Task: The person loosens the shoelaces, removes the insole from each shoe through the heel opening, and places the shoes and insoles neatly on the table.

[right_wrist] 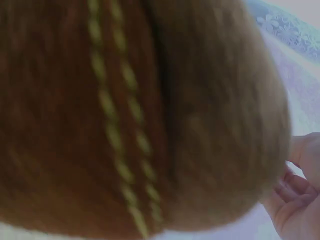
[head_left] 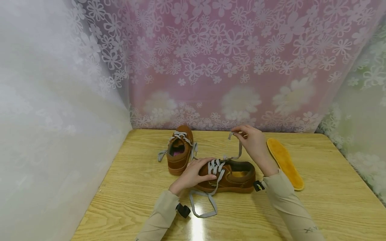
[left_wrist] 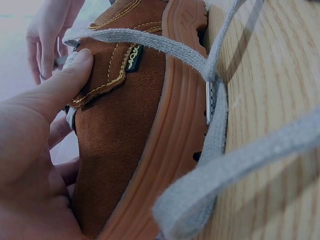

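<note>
A brown suede shoe [head_left: 239, 184] lies sideways at the front, its toe pointing left and partly covered by my left hand [head_left: 190, 174]. That hand holds the shoe over the front, thumb on the near side by the grey lacing [head_left: 215, 166], fingers on the far side. Above the heel, my right hand [head_left: 254, 144] pinches the far lace [head_left: 240, 150] near its end and holds it raised. The near lace [head_left: 203, 216] loops onto the table; its metal-looking tip [left_wrist: 210, 102] shows in the left wrist view. In the right wrist view the stitched shoe heel [right_wrist: 125, 125] fills most of the picture.
A second brown shoe [head_left: 177, 164], laced loosely, stands behind to the left, close to the first shoe's toe. An orange-yellow insole [head_left: 284, 164] lies right of my right hand. The wooden table [head_left: 337, 201] ends at a flowered curtain [head_left: 196, 93].
</note>
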{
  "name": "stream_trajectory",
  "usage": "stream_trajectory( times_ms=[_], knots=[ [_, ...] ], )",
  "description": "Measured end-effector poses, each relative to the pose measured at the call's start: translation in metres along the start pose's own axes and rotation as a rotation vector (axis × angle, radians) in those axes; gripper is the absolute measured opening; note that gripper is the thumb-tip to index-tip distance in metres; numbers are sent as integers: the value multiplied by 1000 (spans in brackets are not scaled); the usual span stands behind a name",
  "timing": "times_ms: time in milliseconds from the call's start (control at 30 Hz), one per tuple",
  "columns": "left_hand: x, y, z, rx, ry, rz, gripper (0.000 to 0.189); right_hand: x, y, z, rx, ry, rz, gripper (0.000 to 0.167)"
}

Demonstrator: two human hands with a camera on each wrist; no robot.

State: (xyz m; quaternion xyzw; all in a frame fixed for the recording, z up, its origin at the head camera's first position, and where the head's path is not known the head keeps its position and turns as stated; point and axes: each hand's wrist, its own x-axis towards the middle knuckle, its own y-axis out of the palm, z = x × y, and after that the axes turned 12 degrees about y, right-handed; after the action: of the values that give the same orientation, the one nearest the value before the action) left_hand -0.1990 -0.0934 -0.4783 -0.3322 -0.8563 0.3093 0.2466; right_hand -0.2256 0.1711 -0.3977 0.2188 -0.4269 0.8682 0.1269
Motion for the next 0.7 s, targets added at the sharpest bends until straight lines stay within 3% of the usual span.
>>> stream_trajectory(
  times_ms=[100, 233, 333, 467, 700],
  knots=[
    [2, 0, -1, -5, -1, -1, 70, -1, 6, -4, 4, 7, 131, 18],
    [5, 1, -1, -5, 6, -8, 69, -5, 10, -9, 29, -50, 312, 23],
    [7, 2, 0, 0, 0, -9, 69, -8, 9, -12, 42, -80, 386, 23],
    [10, 3, 1, 12, -23, -11, 69, -12, 5, -17, 45, -72, 407, 17],
    [11, 2, 1, 14, -33, -16, 68, -30, -8, -29, 10, -72, 339, 14]
  ],
)
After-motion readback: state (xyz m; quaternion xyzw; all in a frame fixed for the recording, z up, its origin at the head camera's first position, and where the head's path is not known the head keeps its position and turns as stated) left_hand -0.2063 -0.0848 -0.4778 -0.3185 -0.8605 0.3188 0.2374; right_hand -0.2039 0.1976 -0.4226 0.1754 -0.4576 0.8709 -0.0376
